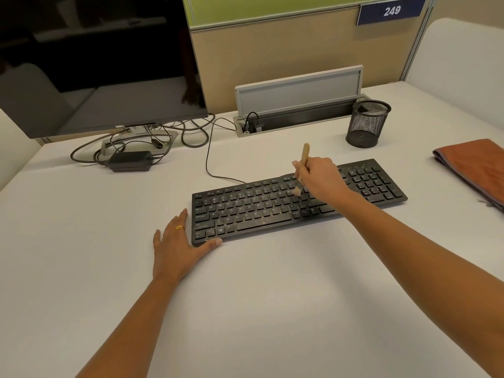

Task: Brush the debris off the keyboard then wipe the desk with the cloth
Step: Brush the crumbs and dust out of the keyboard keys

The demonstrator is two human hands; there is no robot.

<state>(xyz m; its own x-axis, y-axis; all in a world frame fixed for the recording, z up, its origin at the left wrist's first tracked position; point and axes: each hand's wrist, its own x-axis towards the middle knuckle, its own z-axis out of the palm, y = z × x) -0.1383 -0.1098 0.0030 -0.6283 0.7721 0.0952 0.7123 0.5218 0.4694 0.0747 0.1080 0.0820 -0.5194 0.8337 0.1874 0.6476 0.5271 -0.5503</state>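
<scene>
- Keyboard (272, 208) lies mid-counter (245, 309), flecked with pale debris.
- Right hand (319, 177) grasps a wooden brush (302, 165), bristles on the keys.
- Left hand (177, 246) lies flat, fingers (180, 218) released, thumb touching the keyboard's corner.
- Orange cloth (474, 167) sits folded at the right.

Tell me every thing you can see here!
keyboard: one, black, mid-desk, pale crumbs on it
brush: one, wooden handle, bristles on the keyboard
cloth: one, orange, folded, desk's right edge
mesh cup: one, black, behind the keyboard's right end
monitor: one, black, back left
power brick: one, black, in front of the monitor
cables: several, black, below the monitor
cable box: one, grey, lid up, at the back
sign: one, blue, reads 249, on the partition
desk: one, white, under everything
left hand: one, gold ring, flat on the desk by the keyboard's left end
right hand: one, grips the brush
</scene>
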